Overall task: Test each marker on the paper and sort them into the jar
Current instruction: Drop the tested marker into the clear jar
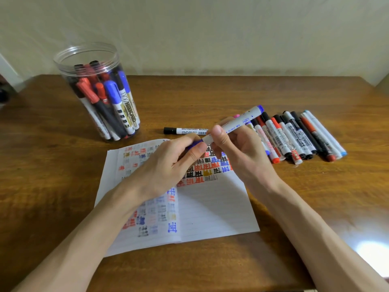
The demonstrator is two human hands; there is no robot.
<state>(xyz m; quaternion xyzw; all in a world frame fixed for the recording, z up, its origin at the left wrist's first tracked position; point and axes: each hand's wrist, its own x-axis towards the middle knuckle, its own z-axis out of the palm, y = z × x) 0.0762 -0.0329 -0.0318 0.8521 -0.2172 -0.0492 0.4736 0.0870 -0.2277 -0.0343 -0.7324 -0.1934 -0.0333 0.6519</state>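
Above the lined paper (212,209), both hands hold one blue marker (242,121) with a white barrel. My right hand (235,146) grips the barrel, which slants up to the right. My left hand (168,165) pinches the blue cap (194,144) at its lower end. The paper carries several red, blue, black and yellow test marks. A clear plastic jar (88,57) at the back left holds several red, blue and black markers. A row of several markers (294,138) lies to the right of the paper.
A black whiteboard marker (183,130) lies alone beyond the paper, partly hidden by my hands. Everything rests on a brown wooden table (52,186) against a pale wall. A bright light reflection shows at the table's right front.
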